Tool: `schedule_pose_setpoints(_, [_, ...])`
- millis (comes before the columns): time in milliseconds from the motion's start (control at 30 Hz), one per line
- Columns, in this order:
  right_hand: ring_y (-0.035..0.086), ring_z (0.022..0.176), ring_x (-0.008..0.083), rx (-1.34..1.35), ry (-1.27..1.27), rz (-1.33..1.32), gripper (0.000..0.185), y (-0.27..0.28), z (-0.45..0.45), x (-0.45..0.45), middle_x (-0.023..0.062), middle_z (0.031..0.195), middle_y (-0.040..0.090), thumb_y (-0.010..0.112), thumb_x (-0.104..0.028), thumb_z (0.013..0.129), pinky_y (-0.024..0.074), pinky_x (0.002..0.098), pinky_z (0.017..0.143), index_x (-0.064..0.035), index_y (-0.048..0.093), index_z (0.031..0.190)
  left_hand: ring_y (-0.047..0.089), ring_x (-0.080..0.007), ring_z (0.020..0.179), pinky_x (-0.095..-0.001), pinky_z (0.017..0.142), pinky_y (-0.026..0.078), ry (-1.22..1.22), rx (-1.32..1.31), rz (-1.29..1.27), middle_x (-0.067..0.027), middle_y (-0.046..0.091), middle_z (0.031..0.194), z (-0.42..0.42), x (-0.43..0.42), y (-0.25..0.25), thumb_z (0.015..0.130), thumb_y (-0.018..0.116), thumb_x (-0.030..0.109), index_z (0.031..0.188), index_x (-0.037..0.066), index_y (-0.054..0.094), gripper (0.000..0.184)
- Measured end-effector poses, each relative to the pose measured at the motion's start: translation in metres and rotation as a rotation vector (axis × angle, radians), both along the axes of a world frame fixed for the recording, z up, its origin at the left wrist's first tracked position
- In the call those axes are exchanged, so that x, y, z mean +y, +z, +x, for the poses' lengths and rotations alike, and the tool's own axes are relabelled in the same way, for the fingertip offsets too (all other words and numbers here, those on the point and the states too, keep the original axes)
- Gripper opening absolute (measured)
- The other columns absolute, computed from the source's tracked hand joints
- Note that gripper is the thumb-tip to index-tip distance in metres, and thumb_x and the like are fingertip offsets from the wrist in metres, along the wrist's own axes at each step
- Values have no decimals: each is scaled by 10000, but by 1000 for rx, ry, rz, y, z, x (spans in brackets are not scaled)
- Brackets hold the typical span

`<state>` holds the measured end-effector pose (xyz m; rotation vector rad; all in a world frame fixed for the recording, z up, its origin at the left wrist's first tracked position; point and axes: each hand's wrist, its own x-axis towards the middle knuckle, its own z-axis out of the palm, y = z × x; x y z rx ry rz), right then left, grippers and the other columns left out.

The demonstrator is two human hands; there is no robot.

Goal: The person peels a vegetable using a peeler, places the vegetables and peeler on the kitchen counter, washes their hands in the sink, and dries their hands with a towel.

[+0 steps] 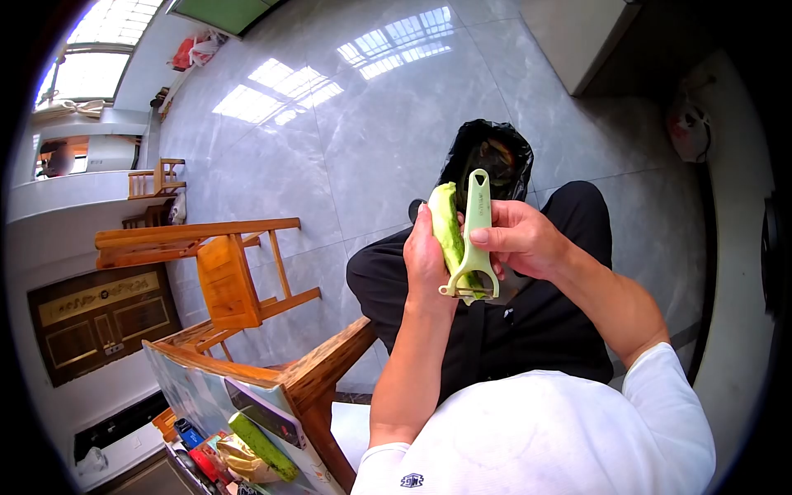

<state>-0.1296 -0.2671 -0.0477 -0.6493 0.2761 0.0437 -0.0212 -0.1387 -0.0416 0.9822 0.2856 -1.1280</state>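
My left hand (425, 252) is wrapped round a long, cucumber-like green vegetable (446, 227). Its upper part is pale and peeled, while darker green skin shows along its right side and lower end. A light green Y-shaped peeler (478, 206) is gripped by its handle in my right hand (528, 239), blade end towards me. The blade lies over the vegetable's lower end; whether it touches cannot be made out. Just beyond both hands stands a bin lined with a black plastic bag (470, 136), with some brownish scraps inside.
At lower left is a wooden table (330, 355) bearing a phone (266, 411), another green vegetable (262, 445) and a gold-coloured packet (241, 459). A wooden chair (227, 280) stands beyond it. A pale cabinet (577, 37) is at upper right, on grey floor tiles (355, 157).
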Motion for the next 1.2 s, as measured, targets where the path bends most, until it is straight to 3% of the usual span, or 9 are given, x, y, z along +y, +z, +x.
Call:
schedule_pose_setpoints(133, [668, 637, 145, -38, 11, 34, 266, -5, 1, 1, 105, 896, 702, 687, -197, 969, 561, 262, 539, 20, 637, 1115, 644, -324, 567, -456, 473, 564, -40, 40, -48, -180, 659, 881, -5, -3, 12, 1086, 288, 467, 1226, -2, 580, 570])
schedule_pose_setpoints(467, [652, 605, 120, -9, -21, 54, 210, -7, 5, -1, 86, 861, 707, 694, -174, 966, 555, 246, 545, 0, 656, 1079, 662, -321, 615, -459, 517, 583, -63, 68, -158, -183, 662, 924, -4, -1, 3, 1090, 253, 485, 1268, -11, 544, 602])
schedule_pose_setpoints(667, [652, 633, 119, -38, -64, -5, 231, -8, 8, -3, 79, 878, 708, 706, -192, 964, 549, 253, 559, -4, 654, 1087, 646, -314, 613, -449, 507, 547, -13, 4, -145, -169, 659, 877, -5, -5, 13, 1094, 310, 431, 1223, -7, 590, 535])
schedule_pose_setpoints(767, [643, 621, 114, -37, -66, -1, 242, -6, 10, -7, 77, 875, 708, 713, -203, 960, 537, 241, 559, -6, 654, 1087, 639, -288, 585, -397, 486, 536, -9, 4, -108, -165, 662, 835, -4, -8, 16, 1094, 317, 408, 1199, -11, 597, 515])
schedule_pose_setpoints(867, [635, 633, 103, -44, -65, -14, 256, -6, 11, -9, 75, 895, 709, 713, -213, 961, 521, 228, 561, -10, 650, 1104, 635, -245, 554, -321, 451, 509, -93, -174, 55, -151, 658, 760, 0, -5, 14, 1090, 326, 400, 1170, -10, 605, 502])
schedule_pose_setpoints(933, [623, 650, 92, -60, -64, -62, 270, -2, 12, -10, 67, 923, 705, 703, -227, 968, 500, 216, 554, -16, 642, 1125, 634, -211, 533, -267, 418, 476, -98, -96, 49, -140, 651, 701, 4, -9, 21, 1088, 312, 415, 1169, -4, 602, 516])
schedule_pose_setpoints(1200, [569, 645, 59, -53, -60, -204, 267, 8, 21, -14, 30, 895, 665, 683, -235, 986, 439, 202, 527, -23, 630, 1141, 683, -221, 590, -242, 402, 470, -127, -146, -78, -177, 662, 713, 8, -10, 7, 1066, 260, 590, 1232, -1, 583, 694])
